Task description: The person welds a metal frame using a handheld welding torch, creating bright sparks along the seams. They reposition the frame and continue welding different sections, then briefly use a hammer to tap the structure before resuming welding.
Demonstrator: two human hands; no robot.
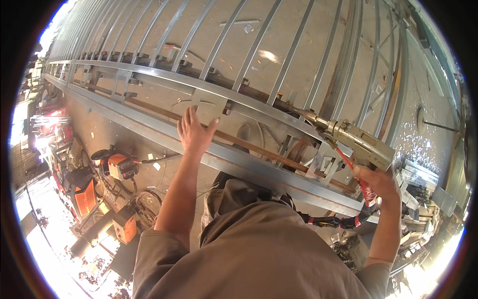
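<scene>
Head view: saw the left hand (195, 133) just off centre at ten o'clock, its fingers spread apart, over or beside a silvery metal frame (229, 92). Could not tell touching from hovering there. Found the right hand (379, 183) between three and four o'clock, clamped around the lower end of a metal tool (361, 142), with some fingers hidden from sight. Saw the tool at three o'clock, its brass-coloured nose aimed toward ten o'clock, near the frame's curved rail. Could not tell contact from a narrow gap at the tip. Saw shiny bars spread from eleven to one o'clock. Noticed a thin brown strip (249, 144) slanting from ten toward four o'clock, with a broad grey beam (264, 170) beside it. Spotted orange-and-black machines (121, 167) between eight and nine o'clock, a dark cable (331, 221) with red bands at four, and a grey-brown shirt (269, 249) at six.
</scene>
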